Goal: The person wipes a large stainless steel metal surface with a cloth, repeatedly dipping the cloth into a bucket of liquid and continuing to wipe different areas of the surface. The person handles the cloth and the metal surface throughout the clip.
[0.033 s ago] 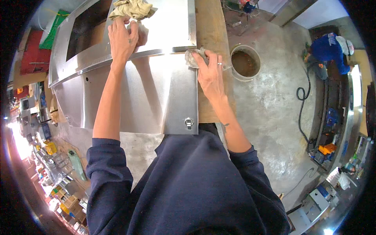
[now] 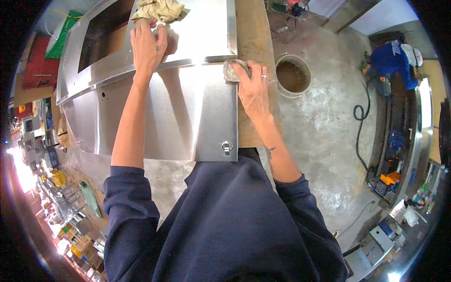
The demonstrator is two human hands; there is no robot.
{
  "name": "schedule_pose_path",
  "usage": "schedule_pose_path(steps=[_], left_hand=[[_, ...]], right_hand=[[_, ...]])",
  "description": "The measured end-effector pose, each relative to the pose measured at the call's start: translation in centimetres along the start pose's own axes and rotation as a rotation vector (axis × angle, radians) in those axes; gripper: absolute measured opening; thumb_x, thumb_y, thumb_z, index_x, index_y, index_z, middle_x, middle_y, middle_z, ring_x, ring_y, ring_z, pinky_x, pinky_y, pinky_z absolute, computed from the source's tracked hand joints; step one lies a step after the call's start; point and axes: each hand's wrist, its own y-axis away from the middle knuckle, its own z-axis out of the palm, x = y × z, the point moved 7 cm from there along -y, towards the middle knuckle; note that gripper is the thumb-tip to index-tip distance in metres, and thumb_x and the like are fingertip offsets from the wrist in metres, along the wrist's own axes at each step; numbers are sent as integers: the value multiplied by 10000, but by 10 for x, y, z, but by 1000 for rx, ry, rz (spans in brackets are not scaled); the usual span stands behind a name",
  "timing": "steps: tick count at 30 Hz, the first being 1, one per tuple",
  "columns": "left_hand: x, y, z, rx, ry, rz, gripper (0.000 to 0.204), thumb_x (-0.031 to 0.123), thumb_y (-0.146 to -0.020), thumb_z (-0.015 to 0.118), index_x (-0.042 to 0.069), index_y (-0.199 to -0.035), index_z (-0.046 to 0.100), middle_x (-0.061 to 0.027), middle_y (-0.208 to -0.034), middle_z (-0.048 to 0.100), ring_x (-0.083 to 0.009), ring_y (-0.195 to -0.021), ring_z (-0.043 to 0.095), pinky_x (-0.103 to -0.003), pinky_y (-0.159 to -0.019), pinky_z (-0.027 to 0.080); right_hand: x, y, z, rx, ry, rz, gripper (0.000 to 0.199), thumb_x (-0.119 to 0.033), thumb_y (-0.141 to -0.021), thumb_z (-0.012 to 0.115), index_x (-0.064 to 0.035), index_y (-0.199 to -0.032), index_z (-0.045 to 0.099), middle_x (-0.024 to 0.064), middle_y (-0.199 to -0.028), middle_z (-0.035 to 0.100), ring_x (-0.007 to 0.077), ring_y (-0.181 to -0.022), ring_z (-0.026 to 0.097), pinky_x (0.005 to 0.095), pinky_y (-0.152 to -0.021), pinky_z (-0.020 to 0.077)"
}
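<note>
Almost nothing's moved vs prev frame: R hand (image 2: 253,91) curls round gray rag (image 2: 231,71) at far right corner of metal panel (image 2: 217,105), prob best kept flat w/ even pressure, L hand (image 2: 148,50) half-curled by tan cloth (image 2: 159,10), grip unclear.

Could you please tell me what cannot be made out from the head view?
Head view, hidden: whether the left hand touches the tan cloth; its own fingers block the contact.
Head view, hidden: the underside of the grey wad, beneath the right hand.
Head view, cut off by the top edge: the far end of the metal housing.
Head view, too small and dark: what the bucket holds.
</note>
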Motion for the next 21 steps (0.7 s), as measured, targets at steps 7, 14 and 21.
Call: schedule_pose_path(steps=[7, 14, 21], left_hand=[[16, -3, 6, 22, 4, -21, 427, 318, -966, 614, -5, -1245, 635, -198, -1208, 681, -378, -1134, 586, -501, -1014, 458], [11, -3, 3, 58, 67, 31, 387, 273, -952, 628, -6, -1220, 638, -193, -1191, 677, -380, -1117, 578, -504, -1016, 445], [13, -2, -29, 230, 341, 34, 335, 161, -940, 668, 19, -1242, 639, -173, -1209, 677, -351, -1132, 591, -465, -1028, 445]], right_hand=[[-8, -8, 7, -16, 58, 22, 537, 77, -833, 650, -132, -1327, 671, 188, -1259, 570, 384, -1109, 552, 505, -951, 493], [9, -16, -7, -79, -264, 153, 509, 101, -827, 604, -88, -1294, 678, 173, -1265, 548, 368, -1171, 549, 456, -1016, 470], [32, 16, -101, 80, -166, 333, 387, 49, -902, 632, -44, -1276, 672, 154, -1291, 563, 295, -1212, 574, 349, -980, 485]])
